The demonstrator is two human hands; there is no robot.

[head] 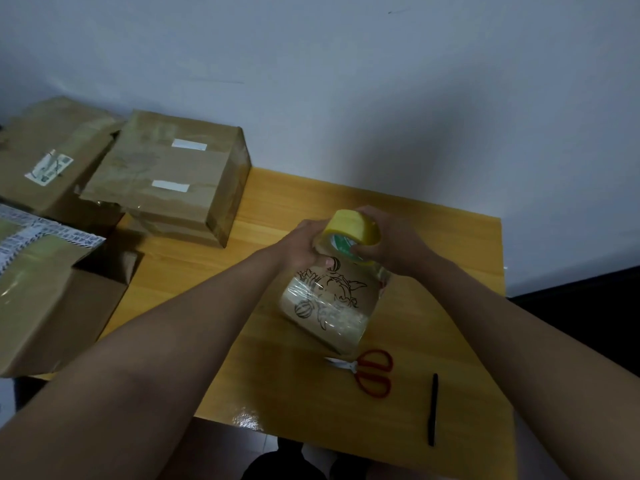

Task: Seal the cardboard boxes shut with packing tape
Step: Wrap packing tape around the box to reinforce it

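Observation:
A small cardboard box (329, 303) with black cartoon drawings stands on the wooden table (433, 244), its faces shiny with clear tape. My left hand (304, 244) grips the box's upper far edge, thumb on the printed face. My right hand (391, 240) holds a yellow roll of packing tape (353, 230) against the top of the box, fingers curled round the roll. The far side of the box is hidden behind both hands.
Red-handled scissors (375, 374) lie just in front of the box, and a black pen (433, 408) near the table's front right. Several larger cardboard boxes (169, 174) are stacked at the left. The wall rises behind the table.

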